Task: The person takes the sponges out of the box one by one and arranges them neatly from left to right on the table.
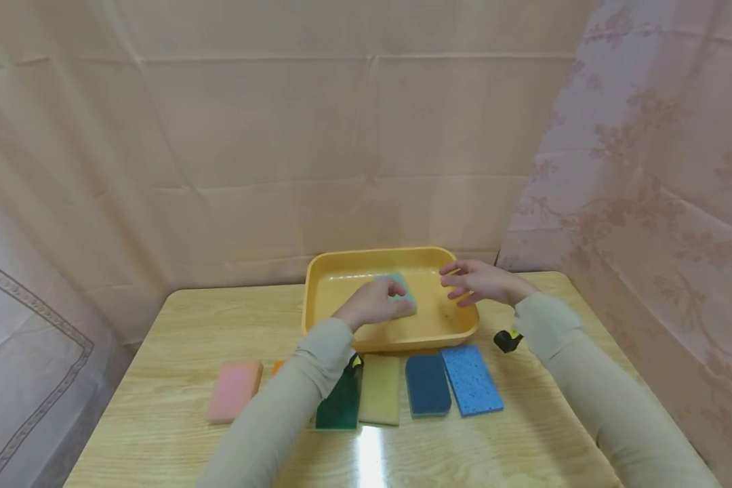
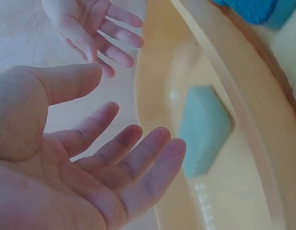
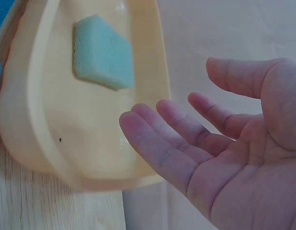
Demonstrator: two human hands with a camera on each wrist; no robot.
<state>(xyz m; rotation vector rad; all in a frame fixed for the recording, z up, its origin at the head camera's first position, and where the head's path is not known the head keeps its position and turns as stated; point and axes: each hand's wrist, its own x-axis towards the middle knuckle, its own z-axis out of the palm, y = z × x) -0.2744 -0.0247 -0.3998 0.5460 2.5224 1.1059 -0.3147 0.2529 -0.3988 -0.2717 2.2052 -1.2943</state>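
A pale mint-green sponge point(image 1: 408, 295) lies flat inside the yellow plastic tray point(image 1: 341, 261). My left hand point(image 1: 375, 303) hovers over the tray beside the sponge, fingers loosely bent and holding nothing. At the tray's right end my right hand point(image 1: 486, 280) hangs in the air with spread, relaxed fingers, also without anything in it. Both wrist views show the sponge point(image 2: 204, 129) apart from the fingertips. In the right wrist view the sponge point(image 3: 103, 53) rests on the tray floor, and the palm is turned toward it.
In front of the tray lie a pink sponge point(image 1: 234, 391), a dark green pad point(image 1: 338, 403), a pale yellow sponge point(image 1: 379, 391), a navy sponge point(image 1: 428, 385) and a speckled blue sponge point(image 1: 472, 380). My left sleeve mostly covers an orange thing point(image 1: 278, 366). Curtains hang behind the table.
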